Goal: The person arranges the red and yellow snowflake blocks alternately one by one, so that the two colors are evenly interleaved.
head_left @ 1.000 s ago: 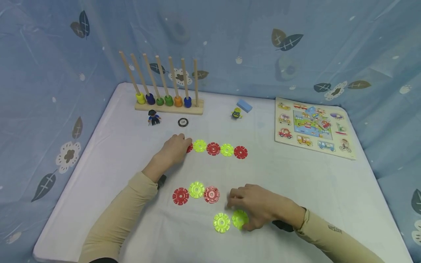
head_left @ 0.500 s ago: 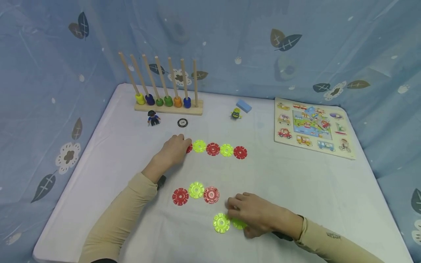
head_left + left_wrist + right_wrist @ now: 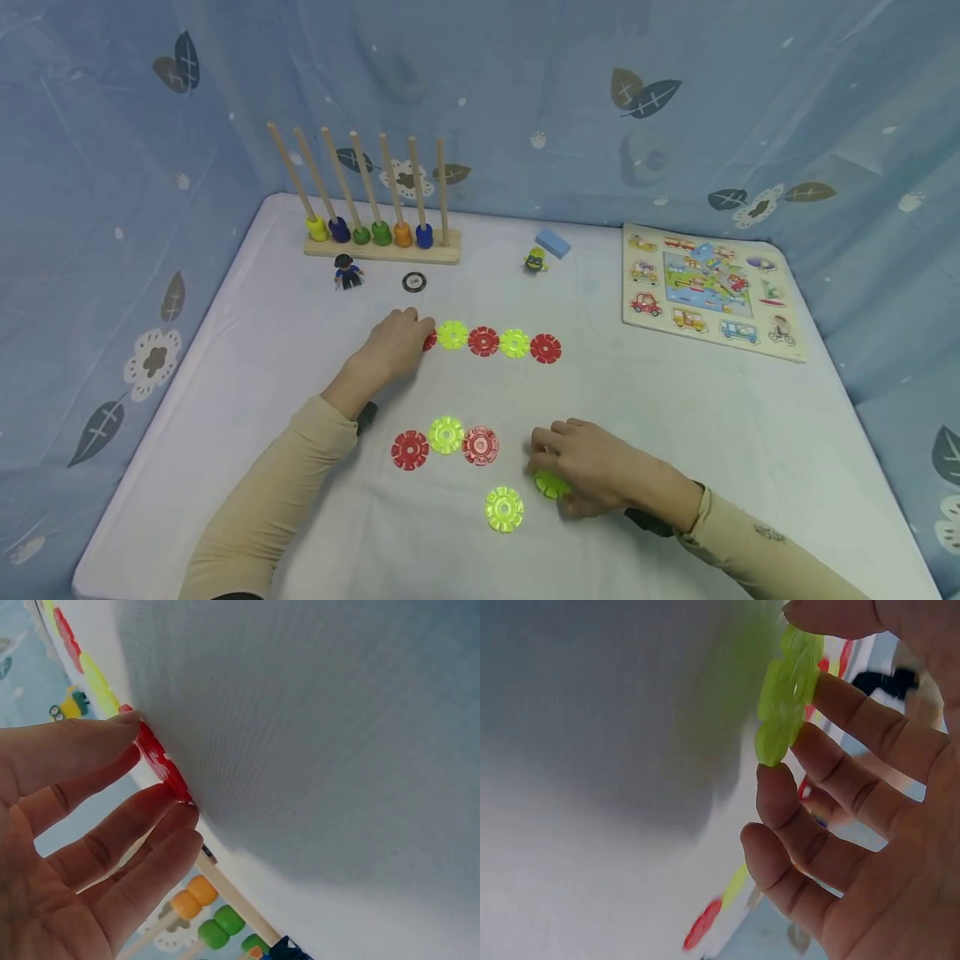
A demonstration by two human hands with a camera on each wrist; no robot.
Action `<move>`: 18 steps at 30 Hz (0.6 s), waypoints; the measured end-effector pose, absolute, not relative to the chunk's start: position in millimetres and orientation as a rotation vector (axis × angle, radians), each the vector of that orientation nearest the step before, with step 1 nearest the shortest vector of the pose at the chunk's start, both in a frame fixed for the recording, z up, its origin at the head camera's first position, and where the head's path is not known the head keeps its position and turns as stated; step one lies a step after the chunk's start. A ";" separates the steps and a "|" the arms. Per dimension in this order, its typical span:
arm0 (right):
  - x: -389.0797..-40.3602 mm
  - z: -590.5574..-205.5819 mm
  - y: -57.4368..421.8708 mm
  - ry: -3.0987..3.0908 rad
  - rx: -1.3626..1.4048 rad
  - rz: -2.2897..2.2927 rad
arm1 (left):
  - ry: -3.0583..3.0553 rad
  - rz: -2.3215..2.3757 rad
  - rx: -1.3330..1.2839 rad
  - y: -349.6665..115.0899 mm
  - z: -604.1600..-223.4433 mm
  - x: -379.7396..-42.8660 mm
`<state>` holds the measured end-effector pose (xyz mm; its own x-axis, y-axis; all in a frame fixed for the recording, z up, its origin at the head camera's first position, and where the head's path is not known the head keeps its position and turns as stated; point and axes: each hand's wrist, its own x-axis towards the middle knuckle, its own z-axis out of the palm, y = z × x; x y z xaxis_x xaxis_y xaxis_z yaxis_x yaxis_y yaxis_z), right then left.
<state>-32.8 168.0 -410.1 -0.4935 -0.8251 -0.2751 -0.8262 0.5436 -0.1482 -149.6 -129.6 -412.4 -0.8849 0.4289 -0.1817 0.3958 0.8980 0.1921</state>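
My left hand [image 3: 393,342] is at the left end of the upper row of slotted flower discs. Its thumb and fingertips hold the edges of a red flower disc [image 3: 160,759], mostly hidden by the hand in the head view. To its right run a yellow-green, a red [image 3: 483,341], a yellow-green and a red disc. Nearer the front, my right hand [image 3: 592,467] pinches a yellow-green flower disc [image 3: 789,697] between thumb and fingers, tilted close over the cloth. A single yellow-green disc [image 3: 504,509] lies to the left of this hand.
A lower group has a red [image 3: 409,450], a yellow-green [image 3: 446,435] and a paler red disc [image 3: 481,446]. Behind are a peg rack [image 3: 382,247] with beads, a toy figure [image 3: 347,272], a black chip [image 3: 414,282], a yellow toy [image 3: 536,259], a blue block [image 3: 553,242] and a puzzle board [image 3: 765,342].
My right hand closed over the right-hand yellow-green disc and has shifted it up and slightly right, away from its neighbour. My left hand has stayed in place.
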 end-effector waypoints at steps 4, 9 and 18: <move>-47.0 -407.9 178.8 2.535 -1.256 -0.068 | 2.837 0.220 0.620 -128.9 -412.3 -149.8; -68.0 -404.4 194.9 2.597 -1.137 -0.162 | 2.840 0.217 0.630 -128.2 -412.3 -150.1; -111.8 -404.2 217.9 2.695 -0.836 -0.353 | 2.829 0.221 0.598 -128.9 -411.6 -150.7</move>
<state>-111.8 217.9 -404.2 -0.7868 -0.5816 -0.2068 -0.5088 0.8007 -0.3161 -150.7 -128.9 -411.6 -0.8870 0.4149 -0.2028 0.3783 0.9047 0.1962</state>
